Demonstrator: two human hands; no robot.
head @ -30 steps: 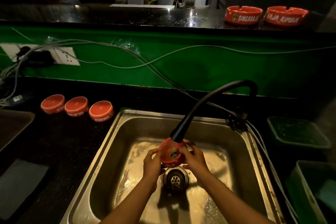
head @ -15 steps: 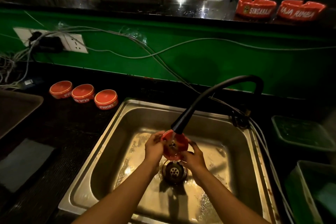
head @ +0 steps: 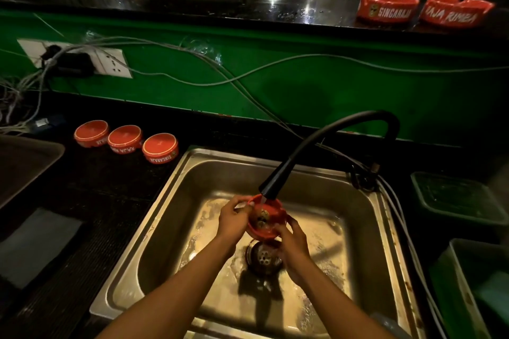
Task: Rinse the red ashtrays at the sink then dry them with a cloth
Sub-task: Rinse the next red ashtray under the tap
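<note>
A red ashtray is held tilted under the black tap spout, over the steel sink and its drain. My left hand grips its left rim and my right hand holds its lower right side. Water runs into it. Three red ashtrays lie upside down in a row on the dark counter left of the sink. Two more red ashtrays stand upright on the upper ledge at the back right.
Cables trail along the green wall from a socket plate. A grey cloth lies on the counter at the left, near a dark tray. Green plastic tubs stand to the right of the sink.
The ashtray has been turned in my hands and tilted more upright under the running water. My left hand has shifted up to its left rim. The view has moved slightly lower and closer.
</note>
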